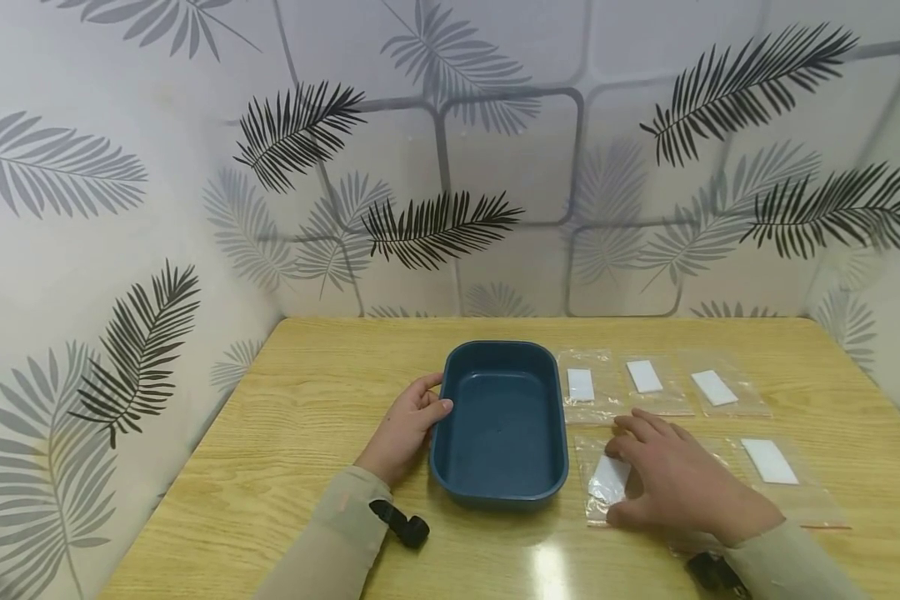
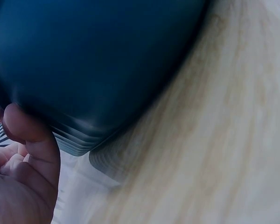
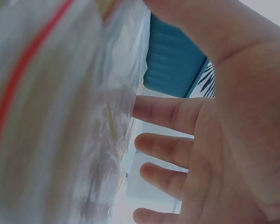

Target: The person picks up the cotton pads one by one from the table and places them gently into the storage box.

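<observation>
On the middle of the wooden table (image 1: 285, 417) I see a dark blue tub (image 1: 498, 433), its long sides running near to far. The person's left hand (image 1: 405, 429) grips its left side, thumb over the rim and fingers bent against the outside wall. Just right of the tub lie clear plastic bags in two rows, each white piece I can make out showing through the film. Over the near row's leftmost bag (image 1: 597, 500) is the right hand (image 1: 675, 479), palm down, loosely open with fingers apart; its index fingertip meets the plastic, and I can't see it gripping anything. That bag's white piece (image 1: 610, 481) shows left of the palm. Another bag in the near row is mostly hidden by this hand, and to its right lies a bag with a white piece (image 1: 769, 461). Three more white pieces, left (image 1: 581, 385), middle (image 1: 644, 376) and right (image 1: 714, 387), fill the far row's bags. Beyond the table stands a leaf-patterned wall (image 1: 495, 167).
</observation>
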Motion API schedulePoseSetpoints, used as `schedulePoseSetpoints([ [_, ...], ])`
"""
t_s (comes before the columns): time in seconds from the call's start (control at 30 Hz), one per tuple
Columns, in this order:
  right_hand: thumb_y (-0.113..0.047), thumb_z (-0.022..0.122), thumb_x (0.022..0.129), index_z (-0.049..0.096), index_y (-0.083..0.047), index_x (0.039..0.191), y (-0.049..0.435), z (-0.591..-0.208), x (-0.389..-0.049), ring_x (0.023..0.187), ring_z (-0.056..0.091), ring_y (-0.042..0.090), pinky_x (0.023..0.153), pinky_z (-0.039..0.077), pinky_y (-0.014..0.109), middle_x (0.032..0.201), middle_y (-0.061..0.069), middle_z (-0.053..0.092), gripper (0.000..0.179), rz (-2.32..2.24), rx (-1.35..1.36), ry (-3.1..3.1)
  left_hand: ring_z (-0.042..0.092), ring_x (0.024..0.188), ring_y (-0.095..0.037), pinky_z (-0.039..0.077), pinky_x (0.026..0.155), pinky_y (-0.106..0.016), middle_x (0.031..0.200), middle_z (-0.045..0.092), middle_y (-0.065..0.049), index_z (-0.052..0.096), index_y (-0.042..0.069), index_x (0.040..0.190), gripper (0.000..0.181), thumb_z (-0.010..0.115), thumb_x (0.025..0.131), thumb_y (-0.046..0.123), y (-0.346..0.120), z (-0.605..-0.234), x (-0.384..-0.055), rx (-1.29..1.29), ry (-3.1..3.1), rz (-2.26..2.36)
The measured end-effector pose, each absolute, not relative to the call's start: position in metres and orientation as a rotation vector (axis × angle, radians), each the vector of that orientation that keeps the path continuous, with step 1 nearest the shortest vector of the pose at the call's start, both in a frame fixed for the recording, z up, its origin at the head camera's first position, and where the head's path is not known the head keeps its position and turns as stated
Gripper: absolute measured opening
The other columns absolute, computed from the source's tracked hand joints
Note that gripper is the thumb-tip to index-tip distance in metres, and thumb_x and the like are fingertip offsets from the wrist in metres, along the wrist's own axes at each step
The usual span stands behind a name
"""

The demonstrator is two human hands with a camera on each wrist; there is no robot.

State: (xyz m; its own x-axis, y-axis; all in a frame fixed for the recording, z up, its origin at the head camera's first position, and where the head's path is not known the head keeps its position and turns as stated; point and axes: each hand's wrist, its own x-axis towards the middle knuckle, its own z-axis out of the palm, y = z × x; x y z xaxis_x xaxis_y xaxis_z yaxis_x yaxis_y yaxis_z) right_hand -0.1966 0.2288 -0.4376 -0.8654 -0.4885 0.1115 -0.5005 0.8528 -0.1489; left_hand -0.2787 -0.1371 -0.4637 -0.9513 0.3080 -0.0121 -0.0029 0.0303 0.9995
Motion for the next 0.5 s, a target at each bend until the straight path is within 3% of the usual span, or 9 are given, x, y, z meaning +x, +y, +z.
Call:
schedulePoseSetpoints([
  [0.2,-0.062,0.083,0.066,0.071,-0.015,0.117,0.2299,-0.4404,-0.2,0.132,0.044,0.043,0.102,0.038,0.065,0.136,0.016,0.056,0.07,0.249,0.788,-2.955,0.055,0.071,-0.019,0.047,0.064,-0.029,0.101,0.059,-0.018,0.037,0.009,0.154,0.056,0.059,0.103,0.015,-0.1377,-0.4629,-0.2784,0.312,2.087,2.008],
  [0.5,-0.051,0.089,0.064,0.07,-0.012,0.107,0.2277,-0.4395,-0.2013,0.116,0.054,0.032,0.094,0.047,0.053,0.123,0.008,0.059,0.061,0.364,0.804,-2.938,0.054,0.071,-0.018,0.047,0.063,-0.029,0.099,0.059,-0.017,0.037,0.009,0.154,0.056,0.06,0.103,0.016,-0.1377,-0.4613,-0.2775,0.308,2.08,2.006],
])
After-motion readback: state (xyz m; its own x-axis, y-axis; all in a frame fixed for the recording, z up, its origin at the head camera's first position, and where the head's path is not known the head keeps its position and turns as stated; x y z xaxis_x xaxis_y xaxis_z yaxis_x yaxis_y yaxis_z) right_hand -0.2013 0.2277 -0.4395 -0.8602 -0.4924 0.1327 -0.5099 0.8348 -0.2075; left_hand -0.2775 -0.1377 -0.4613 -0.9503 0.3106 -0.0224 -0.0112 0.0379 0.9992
